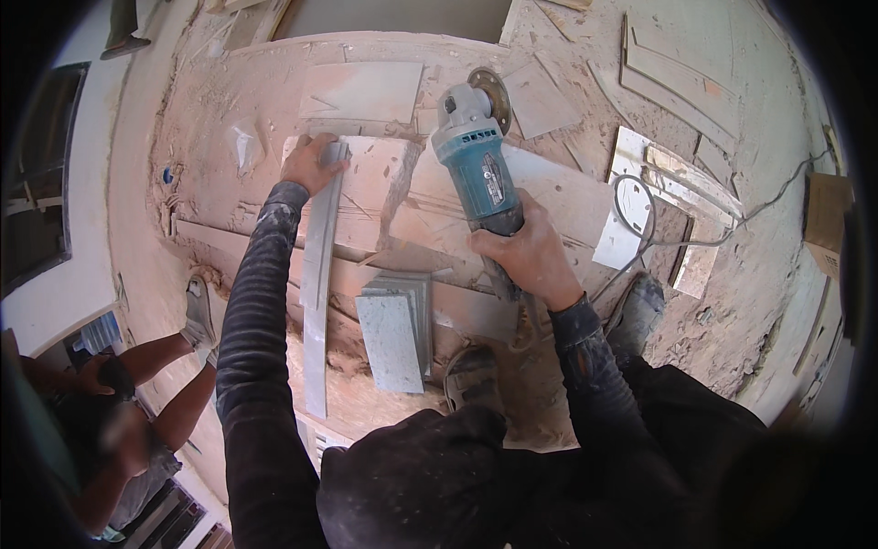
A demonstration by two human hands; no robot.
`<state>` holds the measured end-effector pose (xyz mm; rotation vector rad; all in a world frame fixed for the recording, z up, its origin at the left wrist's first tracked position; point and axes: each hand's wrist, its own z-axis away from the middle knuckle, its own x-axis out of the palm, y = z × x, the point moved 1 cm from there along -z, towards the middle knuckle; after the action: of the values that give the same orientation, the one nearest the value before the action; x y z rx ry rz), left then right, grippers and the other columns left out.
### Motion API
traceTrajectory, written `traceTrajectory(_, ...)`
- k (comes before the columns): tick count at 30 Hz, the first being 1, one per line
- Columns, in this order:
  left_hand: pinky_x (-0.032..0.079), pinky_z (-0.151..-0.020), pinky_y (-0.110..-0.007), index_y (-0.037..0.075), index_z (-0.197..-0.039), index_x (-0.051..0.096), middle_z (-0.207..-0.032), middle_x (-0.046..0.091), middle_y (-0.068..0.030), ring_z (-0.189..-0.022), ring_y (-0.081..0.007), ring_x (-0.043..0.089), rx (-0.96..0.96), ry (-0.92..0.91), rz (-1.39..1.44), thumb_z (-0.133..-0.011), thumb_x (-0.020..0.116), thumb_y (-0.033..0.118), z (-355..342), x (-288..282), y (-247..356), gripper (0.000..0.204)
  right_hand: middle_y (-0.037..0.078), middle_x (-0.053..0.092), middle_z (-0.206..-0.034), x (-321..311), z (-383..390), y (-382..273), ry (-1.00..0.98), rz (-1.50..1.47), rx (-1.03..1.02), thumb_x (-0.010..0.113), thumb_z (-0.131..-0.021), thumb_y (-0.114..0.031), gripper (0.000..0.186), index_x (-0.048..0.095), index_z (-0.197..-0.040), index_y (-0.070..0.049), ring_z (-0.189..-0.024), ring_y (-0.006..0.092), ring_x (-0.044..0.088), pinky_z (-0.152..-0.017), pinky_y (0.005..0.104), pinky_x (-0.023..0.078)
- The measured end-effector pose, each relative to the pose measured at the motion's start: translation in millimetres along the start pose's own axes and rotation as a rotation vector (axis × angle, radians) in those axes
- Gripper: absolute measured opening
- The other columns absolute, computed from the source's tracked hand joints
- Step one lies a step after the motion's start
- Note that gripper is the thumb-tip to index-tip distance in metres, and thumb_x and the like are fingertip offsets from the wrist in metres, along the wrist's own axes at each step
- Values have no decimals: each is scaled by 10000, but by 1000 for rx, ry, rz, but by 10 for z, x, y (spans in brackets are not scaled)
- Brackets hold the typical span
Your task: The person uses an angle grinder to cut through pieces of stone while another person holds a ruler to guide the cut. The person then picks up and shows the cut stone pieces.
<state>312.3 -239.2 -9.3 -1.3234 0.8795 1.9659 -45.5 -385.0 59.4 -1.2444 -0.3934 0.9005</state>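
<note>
My right hand [538, 256] is wrapped round the rear handle of a blue-green angle grinder [480, 178]. The grinder's grey head points away from me, and its round disc [494, 101] stands clear of the strip. My left hand [309, 165] grips the far end of a long, narrow grey strip [320, 229], thumb on its right side. Beneath the strip's far part lies a pale, dusty slab [363, 192] with a rough right edge. The strip's near part stretches back toward me, beside a small stack of grey rectangular tiles [391, 340].
A grey cord [681, 242] loops across a white offcut [626, 206] on the right. Broken boards [672, 87] and flat pieces [361, 90] lie on the dusty floor. At lower left sits another person [110, 403]. A cardboard box [828, 220] stands far right.
</note>
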Motion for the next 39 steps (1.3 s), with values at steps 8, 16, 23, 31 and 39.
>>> traceTrajectory(8,510,-849,-447,190,-1135,601,-1063,576,-135,-973,-370,618,1,17,48,-773,762,322,-61,17,11,417,167,636,-919,-30,-4,55,-21,-12,76,767,-705,-242,528,577,-1092,63,-848,245,613,-807,359,496)
traceTrajectory(16,500,-867,-456,154,-1151,607,-1109,592,-136,-990,-370,616,-27,104,47,-775,762,313,-13,10,1,436,233,644,-916,47,9,40,-37,31,44,745,-684,-287,557,575,-1087,58,-853,359,637,-781,425,506)
traceTrajectory(23,515,-712,-327,25,-1070,661,-930,648,-131,-808,-209,631,-239,627,562,-847,730,183,1140,-187,518,281,191,660,-879,238,44,-131,-70,64,7,764,-678,-286,524,593,-1038,53,-799,293,648,-739,391,514)
traceTrajectory(31,522,-742,-283,-11,-1070,664,-966,687,-104,-824,-168,662,-349,459,1455,-821,769,148,2949,522,1981,313,40,641,-828,1040,305,-535,-287,-84,16,750,-754,-162,318,627,-1000,-2,-720,119,583,-638,278,479)
traceTrajectory(39,491,-719,-244,-45,-1155,592,-906,675,-85,-800,-94,612,-549,748,1490,-858,721,61,3336,451,1910,341,85,661,-866,1756,655,-794,-476,-115,22,746,-718,-205,400,602,-1002,39,-719,146,608,-639,299,496)
